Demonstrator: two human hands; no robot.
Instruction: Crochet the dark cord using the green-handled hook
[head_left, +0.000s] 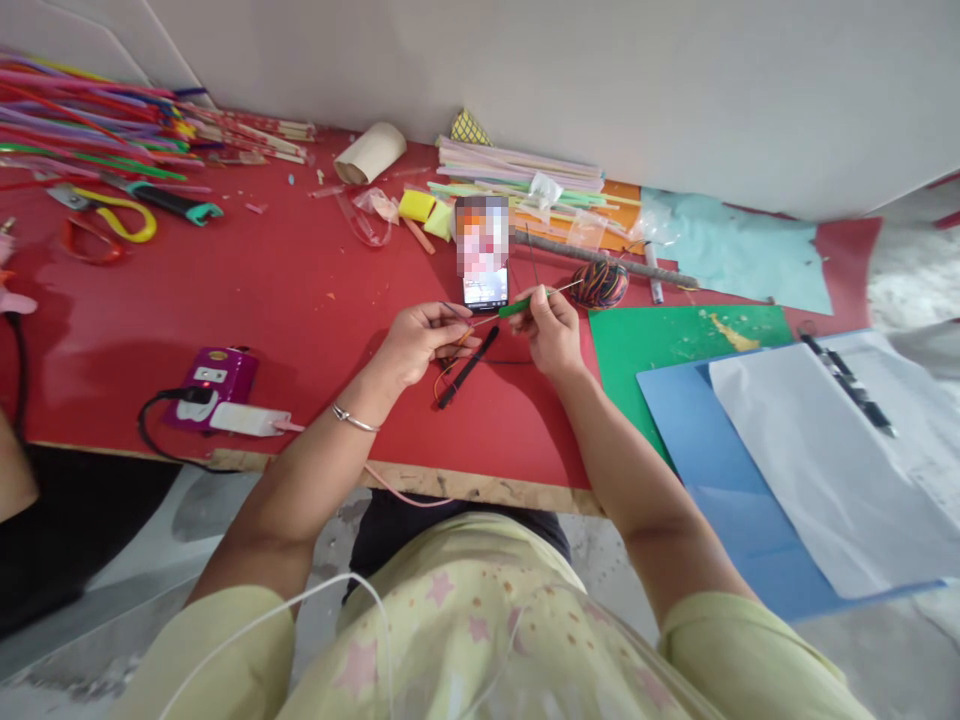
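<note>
Above the red table, my right hand [553, 332] is closed around a crochet hook with a green handle [514, 308]. Its thin metal shaft points left toward my other hand. My left hand [415, 342] pinches a dark strand of yarn at the hook's tip; the small piece between the fingers is partly hidden. A multicoloured ball of yarn [602, 285] lies just beyond my right hand. Under the hands a slim black stick [469, 368] rests on the table, with an orange-yellow strand beside it. A phone [486, 285] with a lit screen stands behind my hands.
Pipe cleaners [82, 120], yellow-handled scissors [124, 215] and a cardboard tube [371, 153] lie at the back left. A purple power adapter [232, 378] with cables sits near the front edge. Green sheet [622, 345] and blue folder [697, 455] with papers are at right.
</note>
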